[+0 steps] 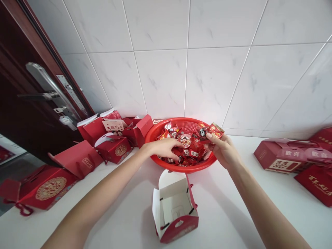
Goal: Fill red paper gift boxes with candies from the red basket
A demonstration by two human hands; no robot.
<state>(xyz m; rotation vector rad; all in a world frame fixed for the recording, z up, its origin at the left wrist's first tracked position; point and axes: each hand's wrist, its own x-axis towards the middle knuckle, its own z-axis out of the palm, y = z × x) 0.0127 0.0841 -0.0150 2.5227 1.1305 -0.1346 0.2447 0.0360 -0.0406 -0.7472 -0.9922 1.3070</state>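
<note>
In the head view, a red plastic basket (181,168) holds many small red candy packets (186,140). My left hand (166,148) reaches over its near left rim, fingers apart and bent down onto the packets; what lies under the fingertips is partly hidden. At the right rim, my right hand (223,147) pinches wrapped candies (215,130) between thumb and fingers, just above the others. In front of the basket stands an open red gift box (178,230), its white inside showing and its flaps up, with no candy in it.
Several red gift boxes with flaps up, such as one box (55,186), stand on the left of the white table (119,211). Closed red boxes (281,157) sit at the right. A tiled wall (160,79) rises behind, and a dark door (23,114) stands at the left.
</note>
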